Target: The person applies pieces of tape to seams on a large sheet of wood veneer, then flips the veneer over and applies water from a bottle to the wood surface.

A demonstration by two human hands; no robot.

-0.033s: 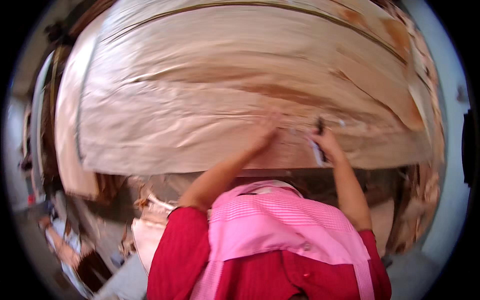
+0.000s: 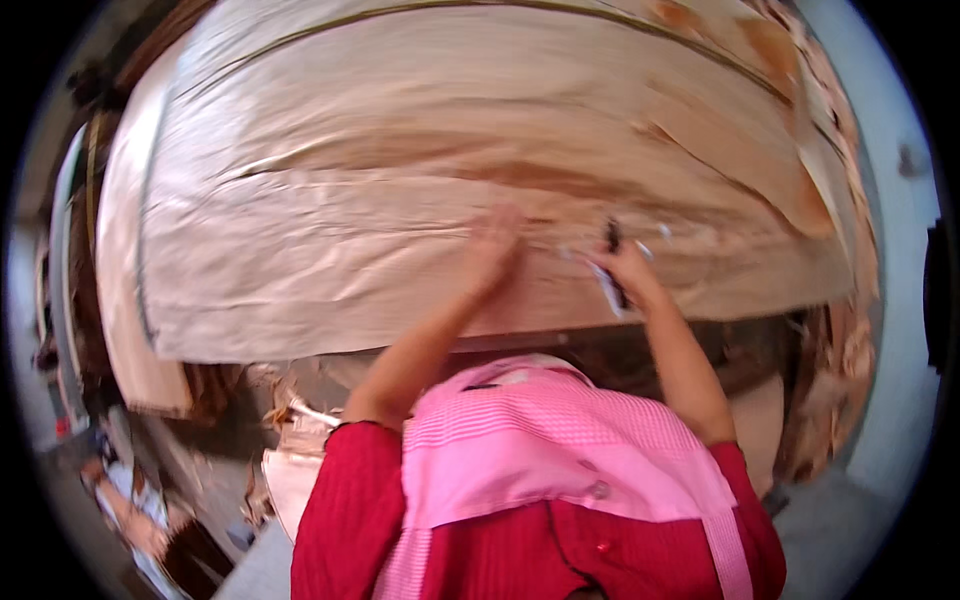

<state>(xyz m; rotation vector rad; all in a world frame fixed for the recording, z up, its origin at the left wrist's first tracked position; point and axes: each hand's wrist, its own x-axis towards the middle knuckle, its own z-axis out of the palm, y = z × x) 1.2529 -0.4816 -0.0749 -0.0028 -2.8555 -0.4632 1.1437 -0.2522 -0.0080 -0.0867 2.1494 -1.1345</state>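
A large, wrinkled tan sheet that looks like wood veneer (image 2: 320, 225) lies in front of me on top of a stack. My left hand (image 2: 495, 245) rests on it near the middle, fingers stretched out and blurred by motion. To its right, my right hand (image 2: 632, 272) is closed around a slim dark tool (image 2: 613, 238) held over the sheet. A whitish strip also shows at this hand, below the fingers; blur hides what kind of tool it is. Small pale bits lie on the sheet around that hand.
A darker torn piece of veneer (image 2: 745, 165) lies at the right of the sheet. A long dark strip (image 2: 400, 12) crosses its far side. More stacked sheets (image 2: 130, 290) stand at the left, with scraps (image 2: 290, 400) below. A pale blue wall (image 2: 885, 300) rises at the right.
Both hands appear farther left, the left hand also a little higher on the sheet. The whole view has shifted slightly. The dark tool stays in my right hand.
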